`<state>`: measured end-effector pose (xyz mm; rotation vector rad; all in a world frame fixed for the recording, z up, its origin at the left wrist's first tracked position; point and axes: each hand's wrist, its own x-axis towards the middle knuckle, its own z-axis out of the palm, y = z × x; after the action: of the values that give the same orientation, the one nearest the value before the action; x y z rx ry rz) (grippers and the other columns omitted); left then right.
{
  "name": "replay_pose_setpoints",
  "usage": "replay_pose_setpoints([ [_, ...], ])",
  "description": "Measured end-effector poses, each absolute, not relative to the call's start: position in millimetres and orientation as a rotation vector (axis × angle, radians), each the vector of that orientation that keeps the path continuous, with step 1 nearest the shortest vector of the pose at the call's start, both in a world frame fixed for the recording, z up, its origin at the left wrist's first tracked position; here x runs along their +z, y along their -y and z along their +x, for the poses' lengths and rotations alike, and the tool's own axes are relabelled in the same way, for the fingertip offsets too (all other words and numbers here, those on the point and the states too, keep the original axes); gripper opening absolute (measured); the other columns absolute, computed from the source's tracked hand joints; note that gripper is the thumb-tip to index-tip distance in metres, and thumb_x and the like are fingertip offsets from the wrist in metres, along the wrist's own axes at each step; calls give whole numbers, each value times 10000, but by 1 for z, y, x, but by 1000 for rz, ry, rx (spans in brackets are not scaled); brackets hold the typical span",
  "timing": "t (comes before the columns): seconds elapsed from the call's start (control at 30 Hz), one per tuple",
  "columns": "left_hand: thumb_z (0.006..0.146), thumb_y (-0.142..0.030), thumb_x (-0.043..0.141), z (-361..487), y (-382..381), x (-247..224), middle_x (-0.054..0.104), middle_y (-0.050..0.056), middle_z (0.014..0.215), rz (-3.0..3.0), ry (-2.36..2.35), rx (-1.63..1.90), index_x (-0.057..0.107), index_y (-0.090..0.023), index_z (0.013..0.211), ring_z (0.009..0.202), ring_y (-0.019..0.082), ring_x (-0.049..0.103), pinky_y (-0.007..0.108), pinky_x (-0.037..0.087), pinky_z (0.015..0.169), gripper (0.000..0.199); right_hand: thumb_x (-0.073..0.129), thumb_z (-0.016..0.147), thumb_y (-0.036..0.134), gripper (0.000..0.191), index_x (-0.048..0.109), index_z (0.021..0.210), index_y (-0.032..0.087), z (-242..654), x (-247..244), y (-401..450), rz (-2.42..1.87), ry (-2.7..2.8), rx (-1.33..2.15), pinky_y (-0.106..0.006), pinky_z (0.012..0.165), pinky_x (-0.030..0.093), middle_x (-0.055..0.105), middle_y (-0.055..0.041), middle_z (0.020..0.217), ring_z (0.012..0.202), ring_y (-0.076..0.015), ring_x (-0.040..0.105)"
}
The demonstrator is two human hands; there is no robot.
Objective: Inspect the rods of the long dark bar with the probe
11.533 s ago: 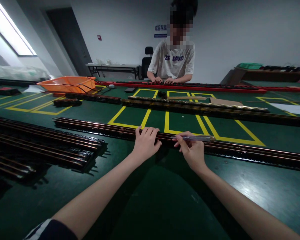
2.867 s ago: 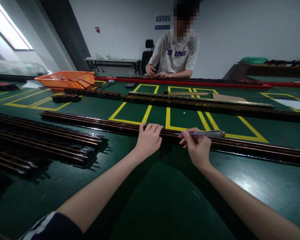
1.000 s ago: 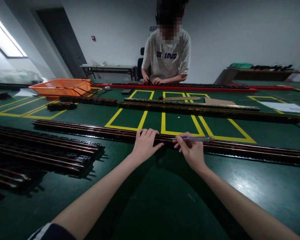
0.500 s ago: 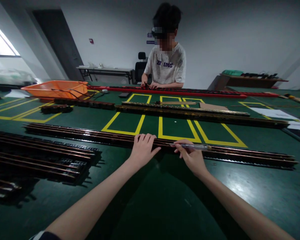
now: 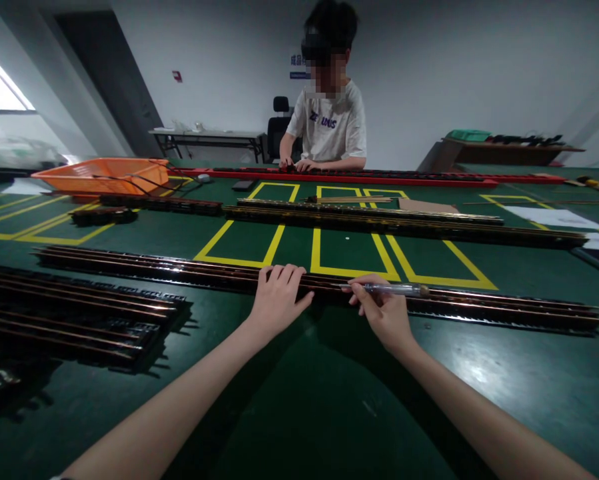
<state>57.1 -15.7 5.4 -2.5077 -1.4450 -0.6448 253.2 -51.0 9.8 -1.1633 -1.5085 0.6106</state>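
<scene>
Long dark rail and two bare hands, seen from above. The rail (image 5: 139, 265) lies lengthwise across the green tabletop (image 5: 304, 413), running from the left side of the view to the right and slanting slightly nearer the wearer at its right end. The left hand (image 5: 278, 300) is palm down on the rail near mid-length, its fingers laid over the top and a little apart, the thumb extended toward the right; whether it grips or merely rests cannot be told. The right hand (image 5: 382, 312) is closed in a pen-like hold about a slim tool (image 5: 396, 289) with a clear handle, and sits at the near edge of the rail. The tool lies almost level above the rail, its thin tip pointing left into the gap between the hands; contact of the tip with the rail cannot be made out. The rail thus passes beneath the left hand and extends well beyond both hands. Further dark rails (image 5: 74, 317) lie to the left, well apart from the right hand.
</scene>
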Motion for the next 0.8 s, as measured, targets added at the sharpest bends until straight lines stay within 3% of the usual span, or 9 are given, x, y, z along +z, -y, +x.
replay_pose_setpoints([
  [0.47, 856, -270, 445, 57, 15, 3, 636, 89, 1073, -2444, 1485, -738, 566, -132, 1067, 1015, 241, 547, 443, 324, 953, 279, 558, 831, 339, 172, 611, 801, 178, 252, 10, 51, -1159, 1515, 582, -238, 459, 444, 677, -60, 791, 570, -125, 584],
  [0.8, 863, -275, 450, 56, 14, 2, 632, 89, 1119, -2481, 1481, -741, 571, -143, 1100, 1059, 240, 545, 463, 307, 984, 297, 554, 829, 309, 151, 597, 782, 173, 253, 10, 53, -1185, 1468, 510, -237, 467, 438, 666, -50, 730, 544, -120, 578],
])
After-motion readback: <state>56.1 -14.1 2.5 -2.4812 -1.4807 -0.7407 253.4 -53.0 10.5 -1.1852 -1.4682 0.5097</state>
